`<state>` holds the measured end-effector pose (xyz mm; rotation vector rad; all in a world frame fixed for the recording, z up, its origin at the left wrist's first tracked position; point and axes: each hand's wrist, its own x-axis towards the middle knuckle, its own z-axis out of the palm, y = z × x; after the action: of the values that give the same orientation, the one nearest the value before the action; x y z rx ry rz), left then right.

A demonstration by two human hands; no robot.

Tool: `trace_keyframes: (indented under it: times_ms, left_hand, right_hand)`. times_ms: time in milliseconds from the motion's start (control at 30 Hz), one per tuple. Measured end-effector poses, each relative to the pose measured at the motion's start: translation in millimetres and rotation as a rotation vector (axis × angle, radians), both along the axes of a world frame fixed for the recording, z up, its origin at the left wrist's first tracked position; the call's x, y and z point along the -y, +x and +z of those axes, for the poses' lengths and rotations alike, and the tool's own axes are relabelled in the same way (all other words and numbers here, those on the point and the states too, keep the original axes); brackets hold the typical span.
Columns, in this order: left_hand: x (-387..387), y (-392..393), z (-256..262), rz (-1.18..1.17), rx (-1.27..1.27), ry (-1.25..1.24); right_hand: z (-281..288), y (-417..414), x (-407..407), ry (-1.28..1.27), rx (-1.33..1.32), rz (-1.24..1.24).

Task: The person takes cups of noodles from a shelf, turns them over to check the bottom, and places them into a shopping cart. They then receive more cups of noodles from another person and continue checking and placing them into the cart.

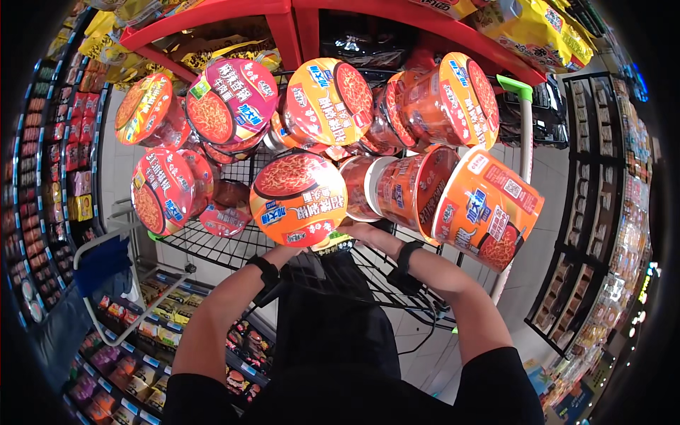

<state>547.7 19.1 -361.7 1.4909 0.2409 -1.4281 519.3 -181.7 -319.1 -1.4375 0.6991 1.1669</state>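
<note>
A black wire shopping cart [207,241] stands before me, heaped with instant noodle tubs in red, orange and purple. My left hand [291,252] is at the lower edge of an orange-lidded noodle tub [298,199] near the middle; its fingers are hidden beneath the tub. My right hand [361,232] reaches in just right of it, under shrink-wrapped orange tubs [406,188], with its fingers mostly hidden. A large orange noodle tub [486,210] lies tilted at the right. A purple-lidded tub [232,101] is at the back left. Both wrists wear black bands.
A red display stand [212,22] with yellow noodle bags [536,32] rises behind the cart. Stocked shelves [32,186] run along the left, and black crates [584,212] line the right. A folding frame with blue cloth [103,268] stands at the lower left.
</note>
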Motion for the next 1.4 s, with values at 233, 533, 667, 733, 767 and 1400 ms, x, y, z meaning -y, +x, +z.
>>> trace_keyframes:
  times_ms: [233, 533, 667, 733, 767, 1400]
  left_hand:
    - [24.9, -2.7, 26.5, -0.143, 0.026, 0.222]
    - [28.3, 21.3, 99.4, 0.123, 0.098, -0.008]
    - [34.0, 24.9, 117.4, -0.061, 0.272, 0.033]
    - [26.2, 23.3, 105.6, -0.027, 0.153, -0.108]
    - [17.0, 19.3, 91.4, -0.020, 0.159, -0.100]
    - [-8.3, 27.7, 97.4, 0.232, -0.249, -0.361]
  right_hand:
    - [12.9, -5.5, 13.2, 0.026, -0.088, 0.023]
    - [41.1, -5.0, 13.6, 0.101, -0.172, -0.053]
    - [52.9, -14.4, 12.5, 0.171, -0.265, -0.175]
    - [53.8, -15.9, 13.2, 0.264, -0.288, -0.158]
    - [54.0, -15.9, 13.0, 0.356, -0.314, -0.139]
    - [110.4, -8.3, 36.6, 0.560, -0.311, -0.239]
